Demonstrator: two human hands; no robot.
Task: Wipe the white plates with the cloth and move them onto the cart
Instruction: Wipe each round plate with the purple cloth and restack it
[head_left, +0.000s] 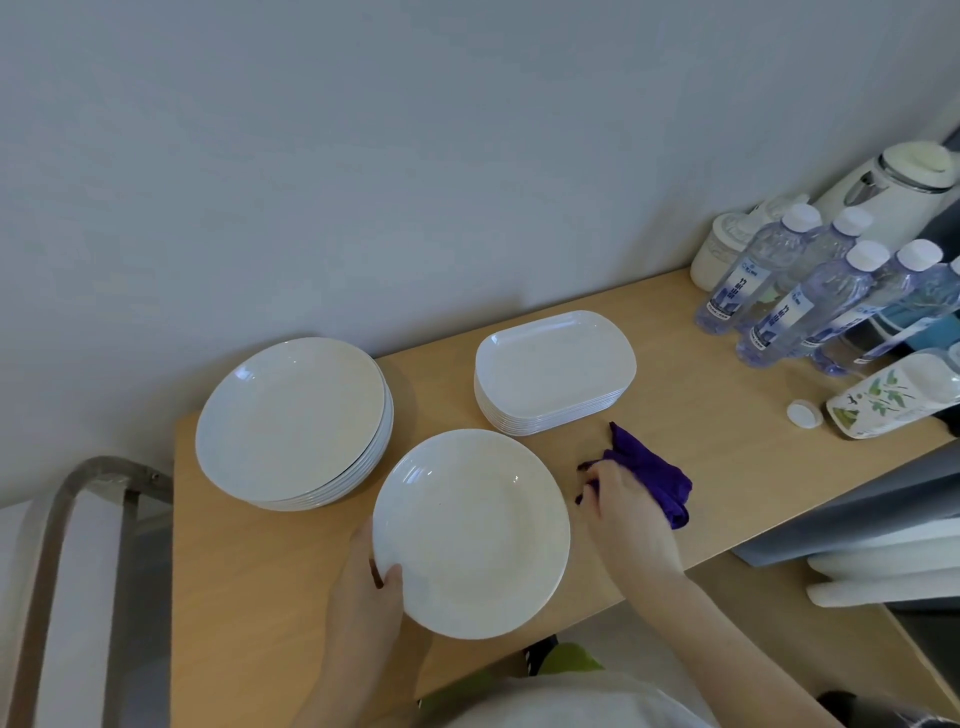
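Low in the frame's centre, the left hand (370, 582) gripped the near rim of a single plate (470, 532), thumb on top, seemingly steadying it for wiping. Just right, the right hand (623, 506) clutched the purple cloth (657, 475) on the surface (727, 457). Two plate stacks (293, 423) waited behind; the cart (67, 519) stood lower left.

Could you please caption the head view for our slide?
Left hand grips a round white plate while right hand gathers the purple cloth.
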